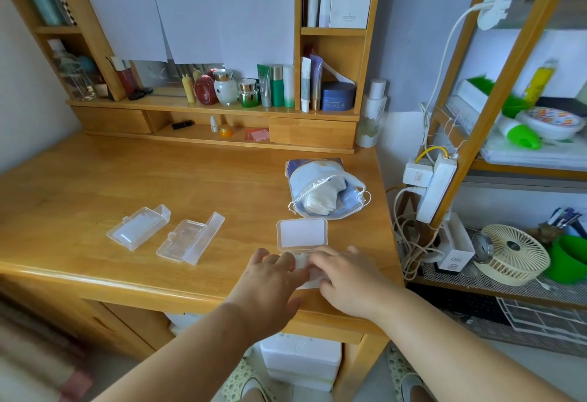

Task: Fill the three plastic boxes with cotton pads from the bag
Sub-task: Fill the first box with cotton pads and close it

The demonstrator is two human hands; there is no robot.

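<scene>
— Sitting at the near edge of the counter, what are the hands doing?
— Both are working over the third plastic box, its lid standing open behind them. The left hand is lying flat with relaxed fingers beside it; the right hand is curling its fingers onto white cotton pads in the base, though how firm that grip is I cannot tell.
— And the bag?
— The bag is lying open just behind the lid, pads showing inside.
— Anything crowding them?
— Two other plastic boxes and are lying open to the left, well apart. Cosmetics bottles are standing on the shelf behind; a power strip and fan are sitting to the right.
</scene>
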